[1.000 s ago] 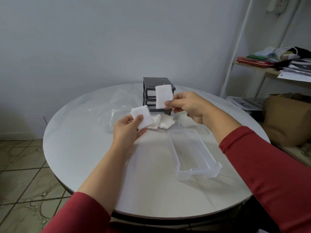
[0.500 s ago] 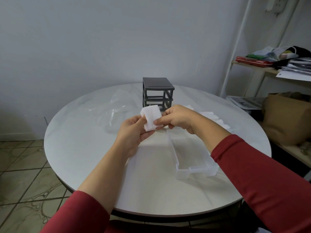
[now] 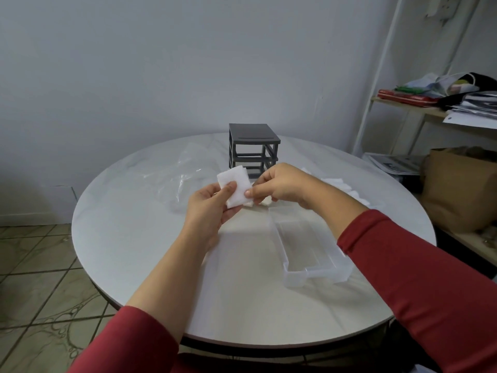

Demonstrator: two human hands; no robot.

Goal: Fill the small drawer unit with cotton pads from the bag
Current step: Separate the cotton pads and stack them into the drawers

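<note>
Looks like a room in someone's home, kind of a dining corner that doubles as storage. There's a round white table (image 3: 134,238) pushed near a plain pale wall (image 3: 161,63), beige patterned floor tiles (image 3: 35,292), and a shelf (image 3: 419,111) off to the right piled with papers and folded stuff, plus a brown paper bag (image 3: 462,189) underneath.
</note>
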